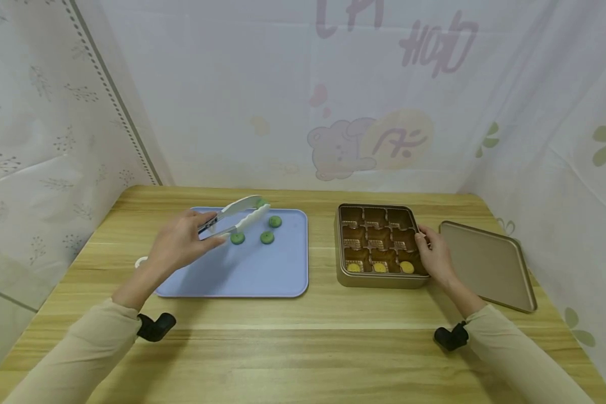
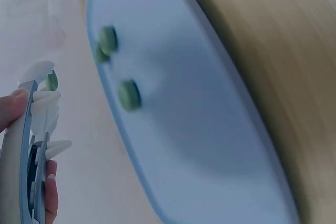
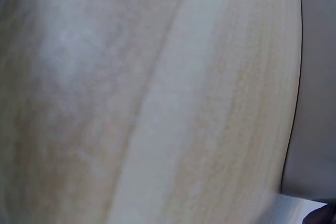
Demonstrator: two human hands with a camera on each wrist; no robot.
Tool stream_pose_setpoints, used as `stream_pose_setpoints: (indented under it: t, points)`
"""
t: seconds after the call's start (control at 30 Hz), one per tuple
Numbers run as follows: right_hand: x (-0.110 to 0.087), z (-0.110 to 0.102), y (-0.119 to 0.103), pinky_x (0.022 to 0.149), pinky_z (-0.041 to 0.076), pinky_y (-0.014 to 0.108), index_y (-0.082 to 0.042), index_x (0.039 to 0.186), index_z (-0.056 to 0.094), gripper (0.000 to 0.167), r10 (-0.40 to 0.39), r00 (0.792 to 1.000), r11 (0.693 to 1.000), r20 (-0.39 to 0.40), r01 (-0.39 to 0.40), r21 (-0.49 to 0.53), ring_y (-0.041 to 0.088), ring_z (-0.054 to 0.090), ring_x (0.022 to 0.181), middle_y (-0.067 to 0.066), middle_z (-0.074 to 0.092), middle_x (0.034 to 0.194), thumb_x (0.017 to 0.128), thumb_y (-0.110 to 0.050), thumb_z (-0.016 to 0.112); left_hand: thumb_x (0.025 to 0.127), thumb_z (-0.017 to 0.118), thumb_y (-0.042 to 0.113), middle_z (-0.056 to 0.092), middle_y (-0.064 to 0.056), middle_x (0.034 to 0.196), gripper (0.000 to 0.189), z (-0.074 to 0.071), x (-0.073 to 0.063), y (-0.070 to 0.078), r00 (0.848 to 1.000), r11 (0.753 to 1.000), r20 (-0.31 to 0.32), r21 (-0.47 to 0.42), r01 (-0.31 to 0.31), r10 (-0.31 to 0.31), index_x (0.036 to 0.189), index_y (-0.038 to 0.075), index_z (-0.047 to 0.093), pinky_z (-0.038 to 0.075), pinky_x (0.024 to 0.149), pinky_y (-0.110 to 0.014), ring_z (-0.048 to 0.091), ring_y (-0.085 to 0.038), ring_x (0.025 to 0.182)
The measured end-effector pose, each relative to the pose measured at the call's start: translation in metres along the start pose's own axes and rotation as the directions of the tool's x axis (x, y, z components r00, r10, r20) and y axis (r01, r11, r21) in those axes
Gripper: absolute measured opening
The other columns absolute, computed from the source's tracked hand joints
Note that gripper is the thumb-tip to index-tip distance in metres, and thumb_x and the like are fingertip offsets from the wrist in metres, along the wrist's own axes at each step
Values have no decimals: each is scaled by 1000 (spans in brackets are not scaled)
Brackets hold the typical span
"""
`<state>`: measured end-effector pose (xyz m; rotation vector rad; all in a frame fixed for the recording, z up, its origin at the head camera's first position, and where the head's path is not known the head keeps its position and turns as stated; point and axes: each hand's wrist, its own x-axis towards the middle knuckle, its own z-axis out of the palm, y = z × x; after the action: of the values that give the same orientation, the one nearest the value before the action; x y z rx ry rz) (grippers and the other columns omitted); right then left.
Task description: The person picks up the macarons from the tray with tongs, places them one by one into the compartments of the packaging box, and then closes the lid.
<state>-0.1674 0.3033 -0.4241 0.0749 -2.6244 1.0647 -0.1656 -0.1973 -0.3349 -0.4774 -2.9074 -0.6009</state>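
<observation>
My left hand [image 1: 179,241] holds a pair of tongs [image 1: 217,220] with pale, scalloped tips above the blue tray [image 1: 288,269]. A green round cookie [image 2: 52,81] is between the tong tips, raised over the tray's far edge. Lower down, green cookies [image 1: 267,238] lie on the tray itself, three of them. At the right, my right hand [image 1: 436,255] grips the right side of a square gold tin [image 1: 379,280], thumb over the rim. Inside the tin sits a brown divided insert [image 1: 377,237]; yellow cookies [image 1: 406,267] occupy its three front compartments.
A flat gold lid [image 1: 490,266] lies on the wooden table [image 1: 303,359] to the right of the tin, partly behind my right wrist. A white ring-shaped piece [image 1: 140,262] shows at the tray's left edge. Printed cloth [image 1: 262,112] hangs behind and on both sides.
</observation>
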Motion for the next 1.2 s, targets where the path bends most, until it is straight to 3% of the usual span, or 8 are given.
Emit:
stream_pose_setpoints:
  t: [0.13, 0.33, 0.67, 0.87, 1.2]
  points:
    - [-1, 0, 0, 56, 37, 23, 11, 127, 51, 35, 2, 1000, 1000, 1, -2, -6, 6, 43, 64, 21, 58, 83, 100, -9, 44, 79, 75, 27, 61, -22, 105, 58, 5, 4, 20, 998, 998, -13, -28, -54, 54, 126, -1, 58, 33, 52, -29, 48, -22, 70]
    - [0, 0, -1, 55, 37, 22, 12, 127, 51, 35, -5, 1000, 1000, -3, 5, 6, 8, 44, 64, 22, 58, 83, 100, -9, 43, 78, 77, 27, 60, -16, 101, 57, 18, 14, 54, 993, 990, 1, -83, -116, 116, 127, 3, 59, 36, 56, -29, 46, -19, 67]
    - [0, 0, 2, 55, 38, 24, 10, 129, 50, 36, 15, 1000, 1000, 10, -15, -7, 9, 43, 63, 19, 57, 81, 100, -10, 44, 75, 80, 29, 62, -9, 98, 58, 49, 30, 104, 969, 964, 25, -111, -241, 245, 125, 7, 62, 38, 53, -25, 44, -12, 62]
    - [0, 1, 2, 60, 40, 24, 11, 128, 50, 36, 7, 1000, 1000, 7, -7, -17, 13, 47, 69, 21, 59, 84, 100, -11, 43, 76, 79, 32, 62, -8, 105, 58, 65, 37, 117, 970, 972, 98, -90, -215, 223, 126, 10, 61, 38, 52, -23, 45, -11, 64]
    - [0, 1, 2, 57, 39, 24, 10, 129, 49, 37, 20, 1000, 1000, 9, -20, -12, 11, 44, 66, 21, 57, 84, 101, -12, 42, 77, 77, 34, 60, -6, 111, 57, 73, 42, 133, 965, 984, 193, -34, -173, 177, 128, 13, 60, 38, 46, -22, 48, -9, 65]
